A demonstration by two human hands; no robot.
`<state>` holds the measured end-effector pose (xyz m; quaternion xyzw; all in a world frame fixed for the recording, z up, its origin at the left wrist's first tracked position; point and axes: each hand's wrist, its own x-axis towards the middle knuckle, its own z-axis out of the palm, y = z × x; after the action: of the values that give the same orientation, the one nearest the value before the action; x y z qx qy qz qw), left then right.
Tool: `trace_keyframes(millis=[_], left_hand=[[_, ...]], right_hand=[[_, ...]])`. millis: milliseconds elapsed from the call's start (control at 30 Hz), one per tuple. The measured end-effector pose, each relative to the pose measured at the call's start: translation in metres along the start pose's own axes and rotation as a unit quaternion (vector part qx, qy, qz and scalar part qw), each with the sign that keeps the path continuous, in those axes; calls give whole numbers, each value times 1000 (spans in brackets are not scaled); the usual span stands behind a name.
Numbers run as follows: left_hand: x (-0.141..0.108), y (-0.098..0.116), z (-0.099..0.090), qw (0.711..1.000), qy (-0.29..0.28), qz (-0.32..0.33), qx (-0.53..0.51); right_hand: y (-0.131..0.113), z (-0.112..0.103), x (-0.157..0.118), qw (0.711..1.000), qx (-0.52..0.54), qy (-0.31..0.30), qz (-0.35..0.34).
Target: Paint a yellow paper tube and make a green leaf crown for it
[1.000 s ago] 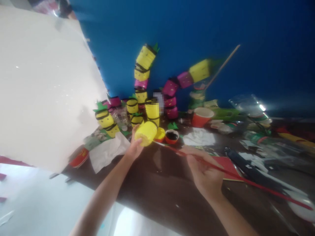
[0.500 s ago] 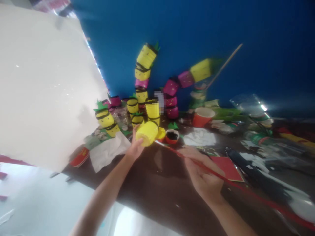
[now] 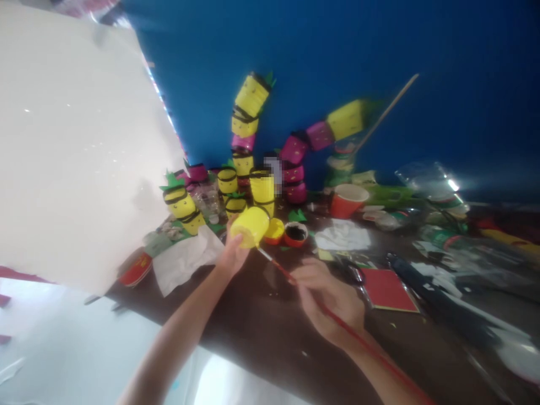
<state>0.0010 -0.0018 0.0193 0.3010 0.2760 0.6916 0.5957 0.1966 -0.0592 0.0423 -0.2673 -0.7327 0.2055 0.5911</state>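
Observation:
My left hand (image 3: pixel 233 253) is closed around a yellow-painted cup-like piece (image 3: pixel 250 226), tilted on its side above the table. In my right hand (image 3: pixel 331 304) is a long red-handled paintbrush (image 3: pixel 278 265), pinched near its front. The brush tip meets the lower right edge of the yellow piece. Just behind it stand a small pot of yellow paint (image 3: pixel 275 231) and a small pot of black paint (image 3: pixel 296 233). An upright yellow cup with black bands (image 3: pixel 262 188) rises behind the held piece.
Yellow and purple stacked figures lean along the blue wall (image 3: pixel 202 67). White cloths (image 3: pixel 342 235) lie on the brown table (image 3: pixel 253 332). To the right are a red cup (image 3: pixel 348 202), a red notebook (image 3: pixel 390 288), a black tool (image 3: pixel 430 289) and plastic bottles.
My right hand with the paintbrush has moved left and slightly down, bringing the tip along the yellow piece's lower edge. The yellow piece has shifted slightly left, uncovering more of the yellow paint pot.

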Motion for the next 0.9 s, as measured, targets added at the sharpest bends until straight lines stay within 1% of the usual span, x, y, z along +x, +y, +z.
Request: trace_keyframes(millis=[67,167,200,333,433,500,533,600,700,767,833,900], left_hand=[[-1,0,0,1000,1,-1,-8],[-2,1,2,1000,4,-5,-17],[-1,1,2,1000,4,-5,-18],[0,1,4,1000,3,2,-26],[-1,1,4,1000,10,-8,-17],[-2,1,3,1000,10,-13,-5],[-2,1,3,1000,7,-11,0],[-2,0,2,1000,-8,-6,3],[-1,-1,1,1000,-28,3,-6],[0,-2,0,999,-31,4,-15],[0,-2,0,999,-33,4,-21],[0,-2,0,999,-38,5,-25]], right_hand=[[0,1,-1,1000,9,4,-5],[1,3,-2,999,5,36,-3],[1,4,-2,999,0,37,3],[1,6,-4,1000,-4,5,17],[0,7,-4,999,18,38,16],[-1,8,-4,997,21,66,30],[-1,8,-4,997,19,71,39],[-2,8,-3,996,17,67,48],[-2,6,-2,997,41,51,36],[-2,5,0,996,55,60,28],[-2,4,1,995,52,71,35],[-1,5,0,996,41,63,44]])
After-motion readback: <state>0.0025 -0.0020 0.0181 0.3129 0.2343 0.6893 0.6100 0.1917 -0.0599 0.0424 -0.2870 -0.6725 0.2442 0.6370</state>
